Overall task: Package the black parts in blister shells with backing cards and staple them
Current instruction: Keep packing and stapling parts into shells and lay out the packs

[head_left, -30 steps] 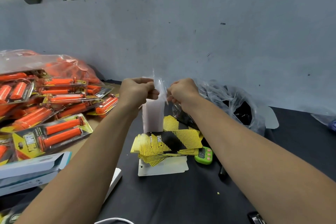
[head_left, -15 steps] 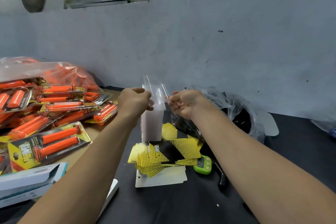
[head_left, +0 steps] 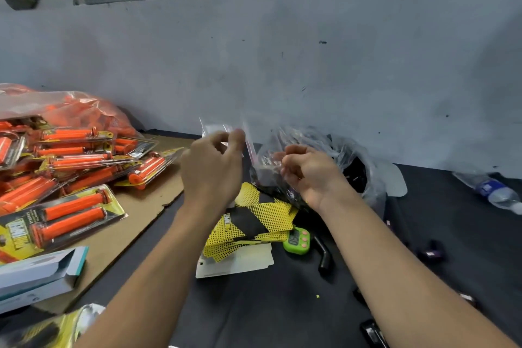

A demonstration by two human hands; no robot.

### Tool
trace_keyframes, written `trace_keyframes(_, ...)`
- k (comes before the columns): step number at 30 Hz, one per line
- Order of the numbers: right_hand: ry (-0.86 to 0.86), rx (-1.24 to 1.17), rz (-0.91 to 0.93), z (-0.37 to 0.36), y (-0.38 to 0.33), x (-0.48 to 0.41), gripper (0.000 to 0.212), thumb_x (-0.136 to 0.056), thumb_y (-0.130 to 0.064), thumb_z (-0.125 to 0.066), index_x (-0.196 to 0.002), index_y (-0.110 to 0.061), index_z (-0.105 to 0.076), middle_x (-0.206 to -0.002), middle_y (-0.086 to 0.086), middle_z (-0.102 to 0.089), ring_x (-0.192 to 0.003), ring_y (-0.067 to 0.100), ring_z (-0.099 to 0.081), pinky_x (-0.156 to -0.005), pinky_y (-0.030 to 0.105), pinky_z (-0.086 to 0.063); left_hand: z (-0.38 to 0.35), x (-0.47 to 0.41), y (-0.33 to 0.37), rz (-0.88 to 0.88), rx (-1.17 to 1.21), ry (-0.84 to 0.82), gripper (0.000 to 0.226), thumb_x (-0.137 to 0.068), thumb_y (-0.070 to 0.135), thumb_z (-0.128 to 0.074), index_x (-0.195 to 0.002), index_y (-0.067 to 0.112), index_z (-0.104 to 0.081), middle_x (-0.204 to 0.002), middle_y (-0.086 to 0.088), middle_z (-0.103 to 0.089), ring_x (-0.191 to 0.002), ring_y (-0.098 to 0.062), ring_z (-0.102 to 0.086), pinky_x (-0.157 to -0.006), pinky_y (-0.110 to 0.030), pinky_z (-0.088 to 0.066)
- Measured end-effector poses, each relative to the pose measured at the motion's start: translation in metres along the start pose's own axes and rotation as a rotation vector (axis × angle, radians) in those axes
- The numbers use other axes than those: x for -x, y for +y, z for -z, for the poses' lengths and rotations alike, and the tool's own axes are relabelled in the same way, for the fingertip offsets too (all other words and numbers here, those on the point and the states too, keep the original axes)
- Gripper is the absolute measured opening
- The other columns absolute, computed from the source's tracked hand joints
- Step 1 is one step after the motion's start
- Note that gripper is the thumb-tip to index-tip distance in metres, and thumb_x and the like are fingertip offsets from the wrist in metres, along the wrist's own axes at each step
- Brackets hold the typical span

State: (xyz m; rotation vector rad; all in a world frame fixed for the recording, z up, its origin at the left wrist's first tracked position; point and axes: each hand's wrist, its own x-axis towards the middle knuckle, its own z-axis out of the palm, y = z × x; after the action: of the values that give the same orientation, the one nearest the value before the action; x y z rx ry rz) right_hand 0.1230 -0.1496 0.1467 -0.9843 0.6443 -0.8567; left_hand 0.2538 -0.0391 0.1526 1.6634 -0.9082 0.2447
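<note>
Above the backing cards [head_left: 262,215], the hands have parted: left hand [head_left: 211,167] pinches a freed blister shell [head_left: 217,128], ready for filling; right hand [head_left: 310,172] curls, its hold unclear.

We are in a small packing workshop: a heap of carded orange grips [head_left: 65,178] beside loose backing cards [head_left: 254,220] on a dark worktop [head_left: 282,305] against a bare grey wall [head_left: 339,51].

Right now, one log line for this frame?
left hand pinches clear blister shell | right hand curled, grip unclear | backing cards loosely piled
</note>
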Motion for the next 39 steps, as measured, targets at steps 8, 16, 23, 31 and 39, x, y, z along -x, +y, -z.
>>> trace_keyframes(8,-0.176,0.318,-0.014,0.074,0.05,0.081,0.026,-0.086,0.019,-0.061,-0.081,-0.007,-0.064,-0.075,0.013,-0.069,-0.057,0.021,-0.06,-0.051,0.025,-0.04,-0.034,0.092,-0.001,0.827,1.116,-0.595,0.041,-0.105,0.049,-0.046,-0.121,0.015,-0.063,-0.099,-0.012,-0.072,-0.09,-0.025,-0.071,-0.079,-0.041,-0.059)
trace_keyframes(16,0.321,1.11,0.184,0.119,0.064,0.063,0.021,-0.081,-0.007,-0.073,-0.068,-0.024,-0.074,-0.065,-0.007,-0.072,-0.066,0.014,-0.066,-0.065,0.023,-0.045,-0.034,0.161,-0.055,0.884,1.074,-0.997,0.079,-0.093,0.075,-0.038,-0.139,0.014,-0.058,-0.097,-0.015,-0.067,-0.081,-0.025,-0.069,-0.063,-0.037,-0.06)
trace_keyframes(23,0.093,1.417,0.079,0.127,0.076,0.037,0.028,-0.086,-0.009,-0.067,-0.106,-0.025,-0.079,-0.107,-0.002,-0.078,-0.106,0.017,-0.071,-0.094,0.025,-0.052,-0.079,0.18,-0.062,1.081,0.979,-0.864,0.073,-0.101,0.069,-0.034,-0.13,0.008,-0.061,-0.079,-0.012,-0.057,-0.06,-0.022,-0.052,-0.053,-0.03,-0.05)
trace_keyframes(31,0.06,1.571,0.155,0.116,0.054,0.006,0.026,-0.087,-0.008,-0.065,-0.081,-0.033,-0.072,-0.094,-0.004,-0.076,-0.092,0.017,-0.07,-0.087,0.035,-0.059,-0.117,0.161,-0.073,1.074,1.009,-0.846,0.052,-0.103,0.045,-0.036,-0.129,0.007,-0.06,-0.078,-0.013,-0.057,-0.062,-0.023,-0.051,-0.057,-0.032,-0.046)
trace_keyframes(39,-0.09,1.796,-0.14,0.135,0.096,-0.006,0.036,-0.094,-0.04,-0.07,-0.112,-0.01,-0.068,-0.115,0.013,-0.071,-0.106,0.035,-0.066,-0.087,0.037,-0.055,-0.125,0.163,-0.085,1.044,0.949,-0.87,0.041,-0.099,0.036,-0.041,-0.119,0.007,-0.063,-0.075,-0.012,-0.06,-0.057,-0.021,-0.056,-0.052,-0.032,-0.052)
